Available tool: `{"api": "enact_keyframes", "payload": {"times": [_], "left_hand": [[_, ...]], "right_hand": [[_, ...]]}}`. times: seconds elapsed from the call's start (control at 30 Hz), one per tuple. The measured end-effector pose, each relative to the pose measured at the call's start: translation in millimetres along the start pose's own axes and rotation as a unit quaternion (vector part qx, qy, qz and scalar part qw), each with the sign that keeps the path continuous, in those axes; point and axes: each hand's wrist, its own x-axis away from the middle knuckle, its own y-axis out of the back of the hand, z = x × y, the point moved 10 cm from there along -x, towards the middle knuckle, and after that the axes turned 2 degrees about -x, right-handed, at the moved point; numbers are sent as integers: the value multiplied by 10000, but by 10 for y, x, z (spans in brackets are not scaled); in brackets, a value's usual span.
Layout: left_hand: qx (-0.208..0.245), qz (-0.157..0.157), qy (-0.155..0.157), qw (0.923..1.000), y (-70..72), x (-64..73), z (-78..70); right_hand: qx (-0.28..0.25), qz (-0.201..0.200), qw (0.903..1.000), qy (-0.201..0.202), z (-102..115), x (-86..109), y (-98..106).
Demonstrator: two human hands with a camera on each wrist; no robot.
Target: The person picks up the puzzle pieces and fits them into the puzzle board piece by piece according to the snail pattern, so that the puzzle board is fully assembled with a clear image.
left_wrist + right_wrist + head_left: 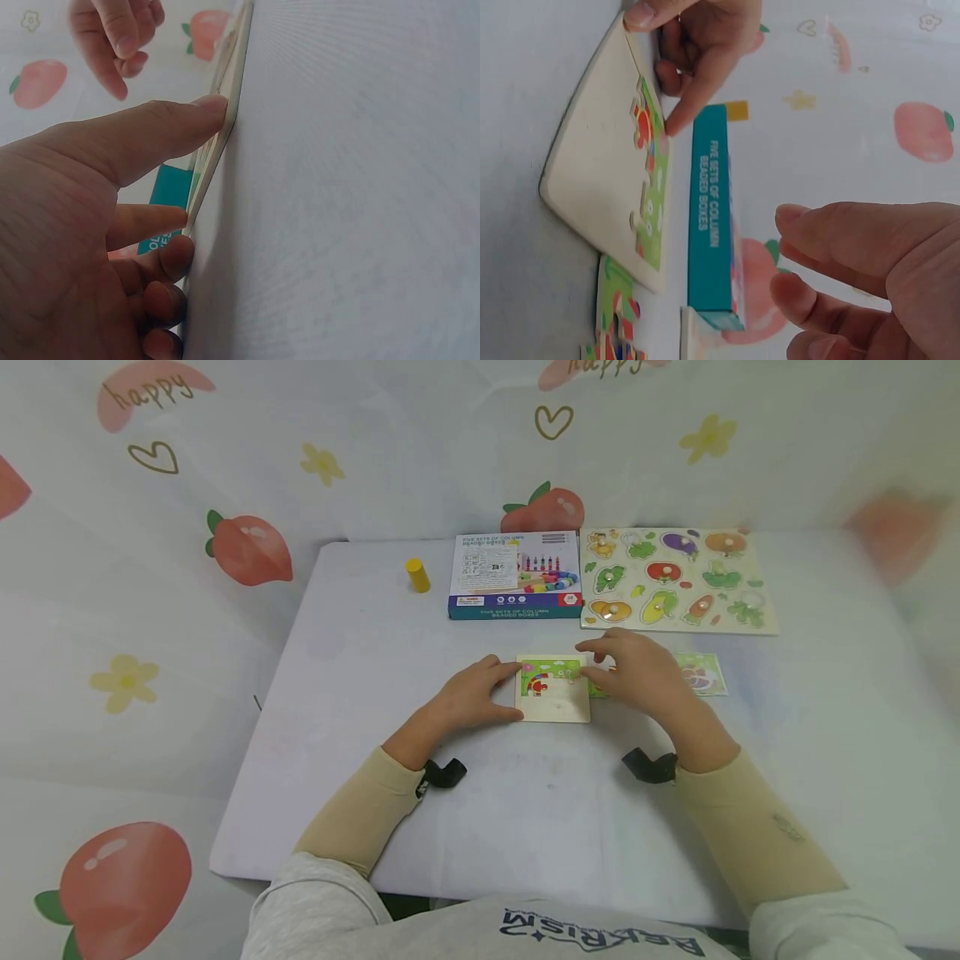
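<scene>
A square wooden jigsaw board (553,708) lies on the table, its upper part filled with green picture pieces and its lower part bare wood. My left hand (474,695) holds the board's left side, thumb at the near corner and index finger at the far one. In the left wrist view, the other fingers of this left hand (97,195) are curled beside the edge. Over the board's right side hovers my right hand (637,672), thumb and fingers apart with nothing between them. Loose jigsaw pieces (615,292) lie just right of the board, partly hidden under that hand in the head view.
Further right lies a green-edged picture piece or card (703,673). Behind the board stand a boxed bead set (516,577) and a vegetable peg puzzle (678,581). A yellow cylinder (417,575) stands left of the box. White fruit-patterned cloth (390,477) hangs behind the table.
</scene>
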Motion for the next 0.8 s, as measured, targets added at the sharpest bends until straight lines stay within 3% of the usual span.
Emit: {"api": "enact_keyframes", "payload": {"times": [0.33,0.8], "left_hand": [[-7,-5,16,10000,6,0,-14],[-53,8,-6,10000,-4,-13,5]], "right_hand": [[-2,-2,9998,-204,-299,43,94],[-279,689,9937,-840,-770,60,-45]]}}
